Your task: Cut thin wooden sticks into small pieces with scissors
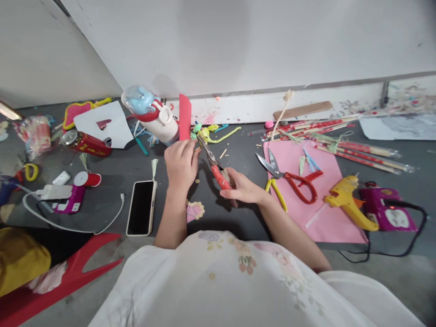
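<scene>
My right hand (242, 185) is wrapped round the red handles of a pair of pliers (217, 171), which point up and to the left. The metal jaws reach the fingertips of my left hand (181, 164). Those fingers are pinched on what looks like a thin wooden stick (198, 148), mostly hidden. Small cut bits and a short stick piece (223, 153) lie right of the jaws. Below my left hand is a pink piece (195, 211) edged with small pale bits. Yellow and green craft scraps (206, 132) lie just beyond the jaws.
Scissors (289, 175) and a yellow glue gun (350, 202) lie on pink paper (327, 222) at right, near wrapped sticks (364, 152). On the left are a phone (141, 208), a red can (86, 143), a spool (87, 179) and a bottle (153, 116). A white wall (272, 45) stands behind.
</scene>
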